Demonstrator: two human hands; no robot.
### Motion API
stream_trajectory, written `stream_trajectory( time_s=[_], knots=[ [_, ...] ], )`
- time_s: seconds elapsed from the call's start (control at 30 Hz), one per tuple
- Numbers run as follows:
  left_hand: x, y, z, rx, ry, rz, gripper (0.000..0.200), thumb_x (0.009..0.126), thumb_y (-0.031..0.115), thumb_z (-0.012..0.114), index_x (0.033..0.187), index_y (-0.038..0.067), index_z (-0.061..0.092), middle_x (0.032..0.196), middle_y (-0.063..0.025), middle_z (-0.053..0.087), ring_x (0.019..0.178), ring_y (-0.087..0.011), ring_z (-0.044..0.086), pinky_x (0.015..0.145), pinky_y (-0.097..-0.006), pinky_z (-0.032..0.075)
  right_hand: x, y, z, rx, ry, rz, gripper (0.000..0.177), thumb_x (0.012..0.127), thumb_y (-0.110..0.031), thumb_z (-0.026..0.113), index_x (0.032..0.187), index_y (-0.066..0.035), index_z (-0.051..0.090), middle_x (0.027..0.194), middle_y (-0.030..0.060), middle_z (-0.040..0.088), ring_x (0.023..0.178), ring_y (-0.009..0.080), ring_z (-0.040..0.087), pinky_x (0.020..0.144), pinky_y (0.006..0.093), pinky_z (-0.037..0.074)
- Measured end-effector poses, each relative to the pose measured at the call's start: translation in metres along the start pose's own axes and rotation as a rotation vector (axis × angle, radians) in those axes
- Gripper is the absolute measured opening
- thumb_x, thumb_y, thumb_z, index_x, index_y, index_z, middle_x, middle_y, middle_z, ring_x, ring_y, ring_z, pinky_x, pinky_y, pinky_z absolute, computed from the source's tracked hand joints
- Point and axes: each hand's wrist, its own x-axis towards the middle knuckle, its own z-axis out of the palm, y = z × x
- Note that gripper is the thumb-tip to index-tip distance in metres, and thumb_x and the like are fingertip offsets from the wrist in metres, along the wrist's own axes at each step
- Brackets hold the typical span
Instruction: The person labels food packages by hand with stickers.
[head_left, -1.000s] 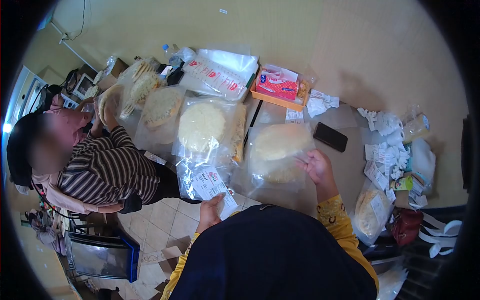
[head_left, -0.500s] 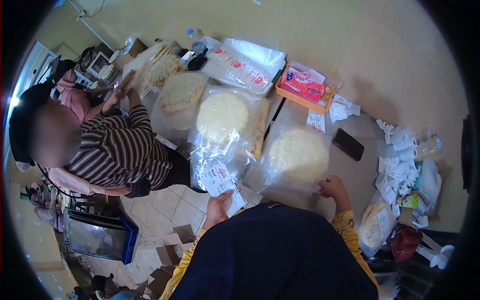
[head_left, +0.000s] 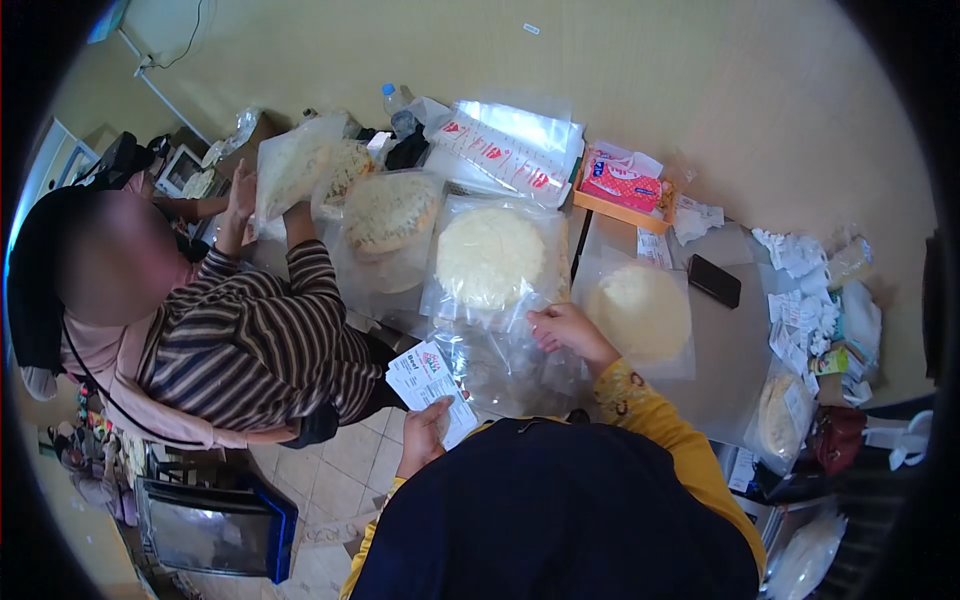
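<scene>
My left hand (head_left: pixel 427 430) is closed around a small stack of printed labels (head_left: pixel 425 370), the top one reading "Beef". My right hand (head_left: pixel 568 332) has its fingers pinched at the lower right of a clear plastic bag (head_left: pixel 480 355). Inside that bag's upper part lies a round pizza covered in pale shredded cheese (head_left: pixel 490 255). Just right of my right hand, a second bagged cheese pizza (head_left: pixel 640 315) rests flat on the table.
A co-worker in a striped top (head_left: pixel 270 310) stands at the left, hands around another bagged pizza (head_left: pixel 295 175). Flat printed bags (head_left: pixel 505 150), an orange tray (head_left: pixel 625 210), a phone (head_left: pixel 714 281) and crumpled label paper (head_left: pixel 800 320) lie along the wall side.
My right hand has moved left from the right-hand pizza bag to the middle one. The left hand still holds the labels. The co-worker has raised a bagged pizza.
</scene>
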Motion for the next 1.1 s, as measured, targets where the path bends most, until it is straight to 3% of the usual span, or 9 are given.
stream_trajectory(
  time_s=[0.27, 0.3, 0.47, 0.63, 0.73, 0.83, 0.93, 1.03, 1.1],
  knots=[
    [0.025, 0.028, -0.047, 0.035, -0.083, -0.069, 0.036, 0.075, -0.002, 0.052, 0.111, -0.006, 0.049, 0.1, -0.0152, 0.06, 0.09, -0.0275, 0.06, 0.083, -0.0367, 0.045, 0.021, 0.011, 0.012, 0.649, 0.226, -0.272, 0.019, 0.081, -0.018, 0.055, 0.085, 0.0, 0.057, 0.071, 0.0063, 0.058, 0.064, 0.0171, 0.059, 0.06, 0.0283, 0.051],
    [0.029, 0.029, -0.05, 0.048, -0.096, -0.079, 0.036, 0.076, -0.002, 0.052, 0.111, -0.006, 0.049, 0.1, -0.0153, 0.06, 0.09, -0.0274, 0.06, 0.083, -0.0364, 0.045, 0.022, 0.019, -0.006, 0.196, 0.432, -0.352, 0.015, 0.08, -0.015, 0.054, 0.085, -0.002, 0.058, 0.073, 0.0058, 0.059, 0.068, 0.0169, 0.059, 0.064, 0.0285, 0.051],
    [0.049, 0.023, -0.051, 0.048, -0.162, -0.087, 0.035, 0.076, -0.002, 0.051, 0.111, -0.006, 0.049, 0.1, -0.0161, 0.06, 0.091, -0.0275, 0.06, 0.084, -0.036, 0.044, -0.054, -0.004, -0.063, 1.097, 0.491, -0.431, 0.009, 0.078, -0.011, 0.05, 0.078, -0.007, 0.057, 0.077, 0.0044, 0.059, 0.075, 0.0186, 0.058, 0.072, 0.0325, 0.048],
    [0.041, 0.025, -0.02, -0.01, -0.148, -0.13, 0.035, 0.077, -0.003, 0.051, 0.111, -0.007, 0.05, 0.099, -0.0157, 0.06, 0.091, -0.0278, 0.06, 0.084, -0.0363, 0.045, -0.074, 0.091, -0.14, 1.021, 0.592, -0.586, 0.02, 0.075, -0.018, 0.052, 0.088, -0.003, 0.057, 0.092, 0.0096, 0.061, 0.085, 0.0224, 0.059, 0.077, 0.034, 0.048],
    [0.046, 0.016, -0.01, 0.022, -0.165, -0.11, 0.035, 0.077, -0.004, 0.05, 0.111, -0.006, 0.05, 0.1, -0.0157, 0.06, 0.092, -0.028, 0.06, 0.084, -0.0369, 0.045, -0.088, 0.101, -0.147, 0.851, 0.803, -0.308, 0.011, 0.073, -0.014, 0.054, 0.08, -0.006, 0.056, 0.079, 0.0064, 0.056, 0.077, 0.0211, 0.056, 0.075, 0.034, 0.047],
    [0.049, 0.002, -0.002, 0.026, -0.174, -0.097, 0.035, 0.077, -0.004, 0.05, 0.111, -0.006, 0.049, 0.101, -0.0156, 0.06, 0.092, -0.0282, 0.06, 0.084, -0.0372, 0.045, -0.115, 0.08, -0.144, 0.185, 0.866, 0.131, 0.028, 0.072, -0.022, 0.054, 0.094, -0.003, 0.053, 0.084, 0.0091, 0.057, 0.08, 0.0242, 0.057, 0.075, 0.0375, 0.045],
    [0.046, -0.006, 0.012, 0.033, -0.133, -0.076, 0.035, 0.077, -0.004, 0.049, 0.112, -0.006, 0.049, 0.102, -0.0154, 0.06, 0.092, -0.0284, 0.06, 0.083, -0.0377, 0.046, -0.118, 0.08, -0.145, -0.973, 1.331, -0.064, 0.026, 0.073, -0.018, 0.056, 0.092, 0.0, 0.053, 0.079, 0.009, 0.055, 0.074, 0.0221, 0.056, 0.07, 0.035, 0.046],
    [0.042, -0.017, 0.019, 0.044, -0.088, -0.071, 0.036, 0.077, -0.004, 0.048, 0.112, -0.006, 0.048, 0.103, -0.0154, 0.059, 0.093, -0.0289, 0.06, 0.081, -0.0384, 0.047, -0.102, 0.027, -0.129, -1.001, 1.407, -0.739, 0.022, 0.075, -0.011, 0.06, 0.092, 0.001, 0.053, 0.076, 0.0081, 0.054, 0.071, 0.0194, 0.055, 0.066, 0.0303, 0.046],
    [0.036, -0.019, 0.028, 0.048, -0.063, -0.074, 0.036, 0.077, -0.004, 0.048, 0.113, -0.006, 0.048, 0.103, -0.0156, 0.059, 0.094, -0.0293, 0.059, 0.081, -0.0393, 0.047, -0.069, 0.01, -0.095, -0.223, 0.877, -0.58, 0.019, 0.076, -0.006, 0.061, 0.093, -0.002, 0.055, 0.076, 0.0072, 0.055, 0.069, 0.0167, 0.055, 0.063, 0.0272, 0.046]
  ],
)
